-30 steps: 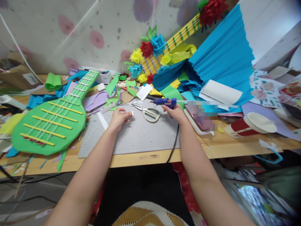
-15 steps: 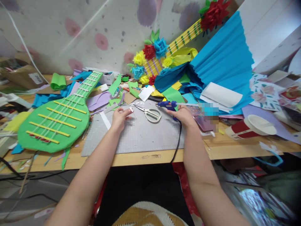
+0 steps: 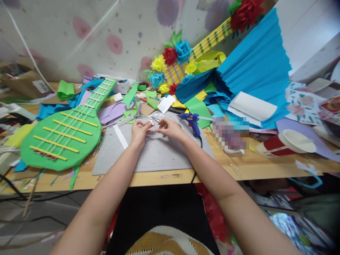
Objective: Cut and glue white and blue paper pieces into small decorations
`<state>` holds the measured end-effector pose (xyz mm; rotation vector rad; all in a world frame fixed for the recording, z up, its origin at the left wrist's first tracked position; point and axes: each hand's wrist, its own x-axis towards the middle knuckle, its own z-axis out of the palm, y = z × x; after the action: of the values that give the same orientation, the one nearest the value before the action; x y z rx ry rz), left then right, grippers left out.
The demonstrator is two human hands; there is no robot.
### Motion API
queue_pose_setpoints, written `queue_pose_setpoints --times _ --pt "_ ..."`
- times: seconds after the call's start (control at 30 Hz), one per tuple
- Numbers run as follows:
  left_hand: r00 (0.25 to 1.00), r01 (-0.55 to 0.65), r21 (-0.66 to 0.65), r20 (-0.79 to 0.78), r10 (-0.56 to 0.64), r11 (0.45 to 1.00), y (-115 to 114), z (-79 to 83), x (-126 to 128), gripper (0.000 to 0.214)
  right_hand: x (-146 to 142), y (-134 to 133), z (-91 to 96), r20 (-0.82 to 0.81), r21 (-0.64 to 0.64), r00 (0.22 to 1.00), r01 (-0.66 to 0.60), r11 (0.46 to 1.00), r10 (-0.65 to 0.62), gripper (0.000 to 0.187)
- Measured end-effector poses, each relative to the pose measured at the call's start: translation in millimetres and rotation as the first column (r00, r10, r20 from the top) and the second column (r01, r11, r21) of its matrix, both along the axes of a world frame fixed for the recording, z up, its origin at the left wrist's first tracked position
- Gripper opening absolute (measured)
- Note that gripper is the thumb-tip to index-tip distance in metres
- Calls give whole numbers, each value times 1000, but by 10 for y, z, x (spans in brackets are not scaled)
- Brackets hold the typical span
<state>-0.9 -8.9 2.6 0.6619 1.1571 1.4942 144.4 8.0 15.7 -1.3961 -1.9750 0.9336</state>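
Over the gray mat (image 3: 164,159), the right hand (image 3: 170,128) hid most of the scissors (image 3: 156,119), its own grip impossible to tell; the left hand (image 3: 139,132) pinched a small white piece (image 3: 152,123), blurred and partly covered.

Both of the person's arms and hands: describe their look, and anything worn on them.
The left hand and right hand wear no gloves. Both arms are bare as far as they show, with no sleeve, watch or bracelet visible and no obvious markings. The hands are too small in view to rule out rings.
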Motion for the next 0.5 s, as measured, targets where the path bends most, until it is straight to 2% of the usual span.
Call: queue_pose_setpoints --times 0.17,0.5 --pt "1000 -10 12 16 10 1000 5 -10 -1 51 -175 -12 -101 10 75 999 41 996 -42 11" --pt "994 106 59 -10 -106 993 0 -7 11 54 -90 -30 -125 -108 34 994 -6 999 10 10"
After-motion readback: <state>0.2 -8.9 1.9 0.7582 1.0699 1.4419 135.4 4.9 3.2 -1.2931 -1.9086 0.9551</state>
